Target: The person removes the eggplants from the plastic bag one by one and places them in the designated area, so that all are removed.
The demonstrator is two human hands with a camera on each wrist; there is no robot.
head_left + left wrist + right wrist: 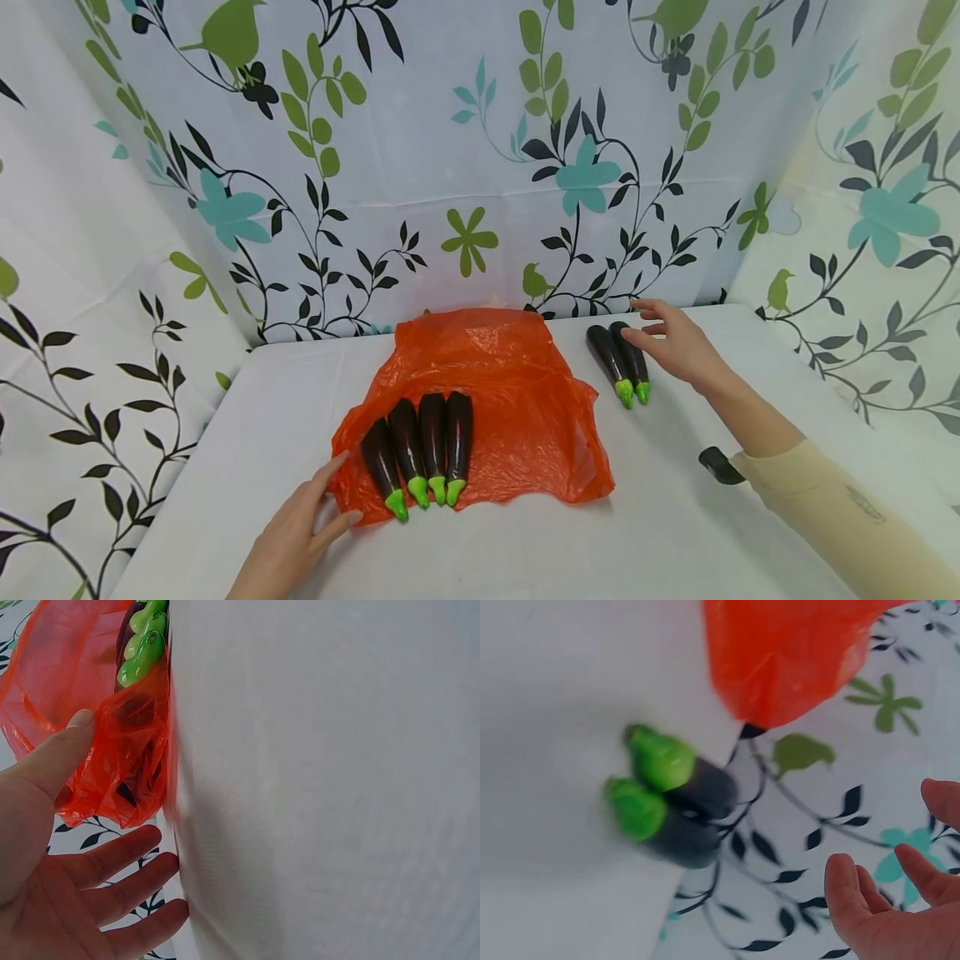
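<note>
Orange-red plastic makes up the thin bag (525, 425) that, in the head view, lies flattened on the white worktop (540, 550), its left edge right at the fingers of the left hand (296, 525). Those fingers are extended, with the thumb set apart from them at the bag's near left corner; whether they press on the plastic I cannot tell. Just to the right of these fingertips, four dark eggplants (410, 442) lie side by side on the bag, bright green stem ends toward the person. Two more eggplants (609, 354) lie close together on the bare worktop, just beside the fingers of the right hand (675, 346), on their left. The right fingers are slightly bent and apart, with nothing between them. Behind that hand come a beige sleeve (840, 508) and a black object (722, 465) at its cuff. Beyond both hands' fingertips hangs a white cloth (420, 117) printed with leaves, flowers and birds.

In the left wrist view, the thumb stands well apart from the other visible fingers, which are spread and straight. Crumpled bag plastic shows just past the thumb tip, with green stem ends beyond it.

In the right wrist view, the fingers are loosely bent and hold nothing. The pair of eggplants, blurred, lies apart from them, across the picture to their left; part of the bag shows above.
</note>
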